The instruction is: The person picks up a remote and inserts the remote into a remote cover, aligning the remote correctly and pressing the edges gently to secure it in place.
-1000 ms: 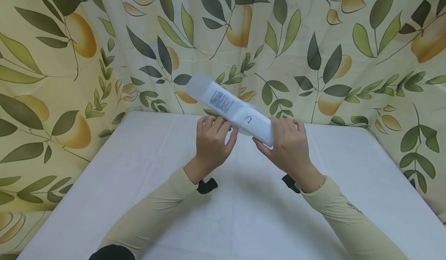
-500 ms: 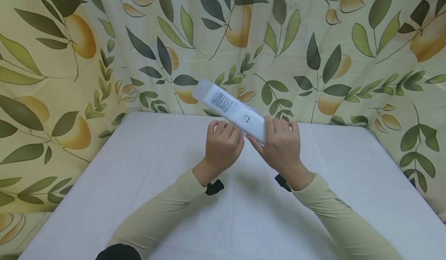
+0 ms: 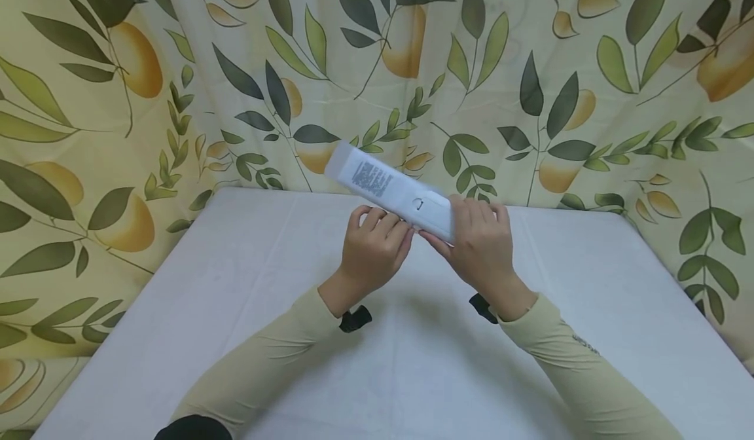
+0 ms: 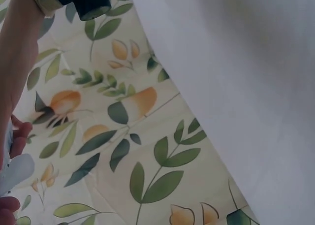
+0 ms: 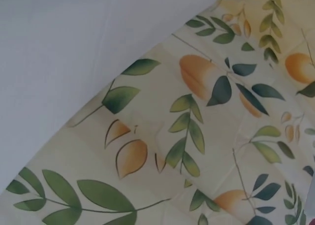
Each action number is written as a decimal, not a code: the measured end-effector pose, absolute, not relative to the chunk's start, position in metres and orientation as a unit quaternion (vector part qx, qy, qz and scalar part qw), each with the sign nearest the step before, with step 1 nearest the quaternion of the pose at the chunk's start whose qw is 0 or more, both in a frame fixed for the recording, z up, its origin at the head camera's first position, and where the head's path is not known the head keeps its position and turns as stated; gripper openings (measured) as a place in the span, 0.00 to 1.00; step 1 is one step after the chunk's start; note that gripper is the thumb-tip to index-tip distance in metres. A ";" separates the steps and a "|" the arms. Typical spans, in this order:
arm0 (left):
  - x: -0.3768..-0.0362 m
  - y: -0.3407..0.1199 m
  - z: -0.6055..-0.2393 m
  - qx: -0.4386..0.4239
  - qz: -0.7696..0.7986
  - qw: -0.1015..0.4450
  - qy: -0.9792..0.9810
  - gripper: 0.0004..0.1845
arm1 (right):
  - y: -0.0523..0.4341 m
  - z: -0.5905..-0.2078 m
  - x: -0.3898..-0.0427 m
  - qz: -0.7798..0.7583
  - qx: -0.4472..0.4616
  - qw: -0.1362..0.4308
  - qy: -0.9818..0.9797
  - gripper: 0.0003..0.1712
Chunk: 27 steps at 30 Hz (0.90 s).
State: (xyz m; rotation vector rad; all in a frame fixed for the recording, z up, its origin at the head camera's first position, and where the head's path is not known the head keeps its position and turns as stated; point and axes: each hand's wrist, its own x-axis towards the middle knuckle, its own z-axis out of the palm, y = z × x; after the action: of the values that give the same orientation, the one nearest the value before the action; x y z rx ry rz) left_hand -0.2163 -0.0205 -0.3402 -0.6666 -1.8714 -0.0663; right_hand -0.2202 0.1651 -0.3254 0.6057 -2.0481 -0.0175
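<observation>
A long white plastic device (image 3: 391, 188) with a printed label and a small latch mark is held slantwise above the table, its paler end up and to the left. My right hand (image 3: 485, 237) grips its lower right end, fingers over the top edge and thumb along the underside. The left hand (image 3: 377, 243) is at the lower edge, with fingers curled and thumb tip close to the right thumb; its fingertips are partly hidden. Part of the white device (image 4: 19, 171) also appears between fingers at the left border of the left wrist view.
A white-covered table (image 3: 389, 361) lies beneath both hands. Behind and beside it hangs a curtain (image 3: 235, 86) patterned with fruit and leaves. Black wrist mounts (image 3: 355, 319) sit at both wrists. A dark round object (image 3: 193, 427) shows at the bottom edge.
Both hands have come closer together, and the device has sunk slightly. The left thumb, once spread along the lower edge, is now drawn in beside the curled fingers.
</observation>
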 end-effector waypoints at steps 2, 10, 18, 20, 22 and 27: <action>-0.216 -0.022 -0.340 -0.287 -0.028 0.545 -0.787 0.08 | 0.166 -0.325 -0.219 -0.002 0.255 0.483 -0.838 0.41; -0.213 -0.030 -0.337 -0.294 -0.073 0.525 -0.795 0.14 | 0.169 -0.326 -0.218 0.006 0.256 0.492 -0.832 0.44; -0.211 -0.021 -0.336 -0.265 -0.145 0.493 -0.816 0.10 | 0.162 -0.329 -0.213 0.031 0.260 0.473 -0.841 0.39; -0.213 -0.022 -0.335 -0.261 -0.154 0.497 -0.813 0.07 | 0.160 -0.328 -0.212 0.035 0.265 0.472 -0.840 0.36; -0.215 -0.023 -0.335 -0.272 -0.158 0.499 -0.808 0.05 | 0.160 -0.326 -0.211 0.035 0.267 0.474 -0.838 0.35; -0.217 -0.024 -0.330 -0.332 -0.161 0.493 -0.788 0.04 | 0.161 -0.325 -0.210 0.026 0.261 0.475 -0.840 0.34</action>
State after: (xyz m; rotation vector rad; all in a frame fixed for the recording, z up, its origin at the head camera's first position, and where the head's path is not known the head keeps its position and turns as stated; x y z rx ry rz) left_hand -0.2166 -0.0242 -0.3304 -0.8050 -1.9120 -0.3897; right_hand -0.2102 0.1608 -0.3254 0.6374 -2.0535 0.0629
